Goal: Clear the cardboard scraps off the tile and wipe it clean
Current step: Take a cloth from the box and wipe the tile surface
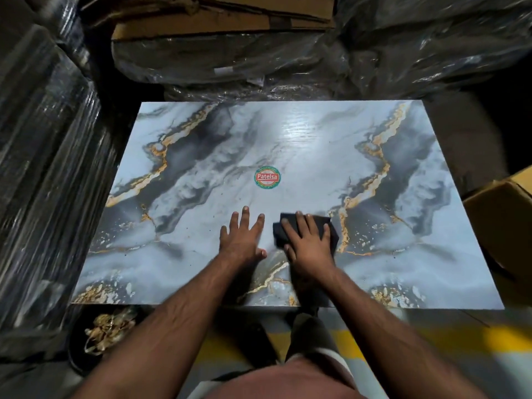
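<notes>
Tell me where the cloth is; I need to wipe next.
In the head view, the dark cloth lies on the tile near its front edge, under the right hand.

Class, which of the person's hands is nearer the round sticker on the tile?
Left. The left hand lies flat just below the round sticker; the right hand presses a dark cloth farther right.

Single head view only; we look steeply down and forward from above tile [288, 145], close enough that both forearms fill lower frame. Wide lens bends edges; surroundings dark, perhaps wrapped stacks. No second view to compare.
</notes>
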